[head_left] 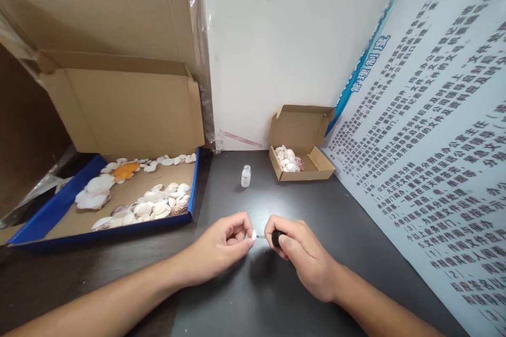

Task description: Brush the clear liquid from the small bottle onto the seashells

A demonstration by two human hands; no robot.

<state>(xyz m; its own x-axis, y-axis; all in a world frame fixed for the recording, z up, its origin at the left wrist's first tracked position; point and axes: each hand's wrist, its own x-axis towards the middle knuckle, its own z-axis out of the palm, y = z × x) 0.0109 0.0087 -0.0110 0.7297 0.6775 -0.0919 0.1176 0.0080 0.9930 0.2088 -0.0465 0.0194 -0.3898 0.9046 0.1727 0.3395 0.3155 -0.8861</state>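
Observation:
Between the thumb and fingertips of my left hand [225,239] is a small white shell [254,235], mostly covered by the fingers. My right hand [304,253] grips the black cap of a brush applicator [276,238]. Its thin stem points left, and the tip is at the shell; whether it touches, I cannot tell. Beyond the hands, a small clear glass bottle [245,176] stands upright without its cap, with a pale label on its side.
At left lies an open blue-edged cardboard box [130,189] holding many white shells and an orange one [125,170]. A smaller open cardboard box [306,174] with shells stands at the back right. A white wall [256,63] rises behind; a printed poster [427,131] leans in at right.

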